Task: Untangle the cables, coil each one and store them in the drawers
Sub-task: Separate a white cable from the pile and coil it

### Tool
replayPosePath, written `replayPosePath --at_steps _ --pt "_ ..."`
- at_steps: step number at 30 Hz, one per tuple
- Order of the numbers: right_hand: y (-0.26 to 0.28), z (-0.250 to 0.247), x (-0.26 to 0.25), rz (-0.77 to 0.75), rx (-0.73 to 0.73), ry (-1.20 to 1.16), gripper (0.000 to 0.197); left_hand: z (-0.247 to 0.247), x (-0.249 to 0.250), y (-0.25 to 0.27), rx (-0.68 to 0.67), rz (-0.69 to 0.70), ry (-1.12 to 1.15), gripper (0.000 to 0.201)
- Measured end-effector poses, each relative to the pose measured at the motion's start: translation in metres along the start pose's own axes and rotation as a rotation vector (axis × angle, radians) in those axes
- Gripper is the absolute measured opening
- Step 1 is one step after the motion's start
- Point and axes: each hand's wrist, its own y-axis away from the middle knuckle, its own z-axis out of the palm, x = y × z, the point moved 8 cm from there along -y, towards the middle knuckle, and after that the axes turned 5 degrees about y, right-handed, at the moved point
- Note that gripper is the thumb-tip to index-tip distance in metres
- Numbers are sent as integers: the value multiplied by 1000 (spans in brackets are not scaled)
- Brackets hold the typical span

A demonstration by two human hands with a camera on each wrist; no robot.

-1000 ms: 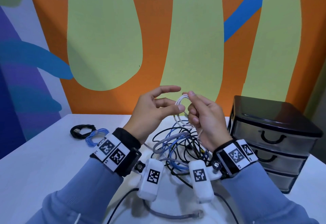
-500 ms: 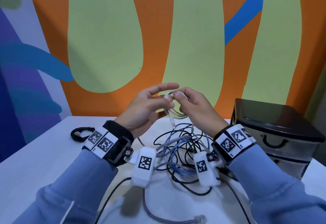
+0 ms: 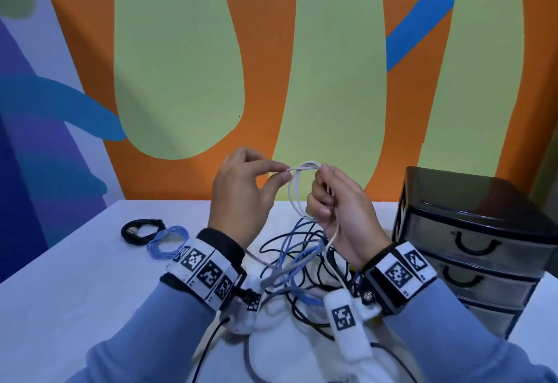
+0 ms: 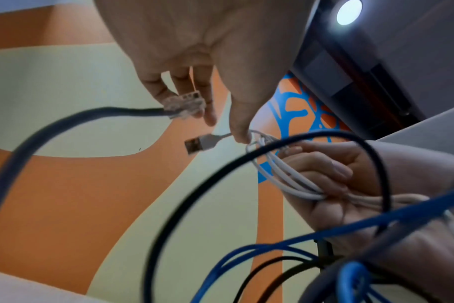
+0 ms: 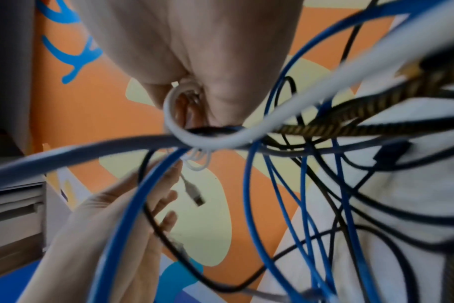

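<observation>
At the centre of the head view we hold the white cable (image 3: 297, 192) raised above the worktop (image 3: 75, 277), so its loops hang clear of the tangle (image 3: 302, 262) below. Our right hand (image 3: 341, 216) curls round the gathered loops to keep them together; our left hand (image 3: 241, 198) pinches the free end between thumb and forefinger, probably to lay another turn. The drawers (image 3: 477, 249) stand shut at right.

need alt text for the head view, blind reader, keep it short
Two hands raised over a white table coil a thin white cable: the right hand grips the loops, the left hand pinches the strand at the top. Below lies a tangle of blue, black and grey cables; a black three-drawer unit stands at right, drawers closed.
</observation>
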Motion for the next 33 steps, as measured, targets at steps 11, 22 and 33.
replayPosePath --at_steps 11,22,33 --pt "3 -3 8 -34 95 -89 25 34 -10 26 -167 -518 680 26" --pt "7 -14 0 -198 193 518 33 33 -20 27 -136 -612 837 26" --pt "1 -18 -3 -178 124 427 32 34 -21 27 -167 -665 960 40"
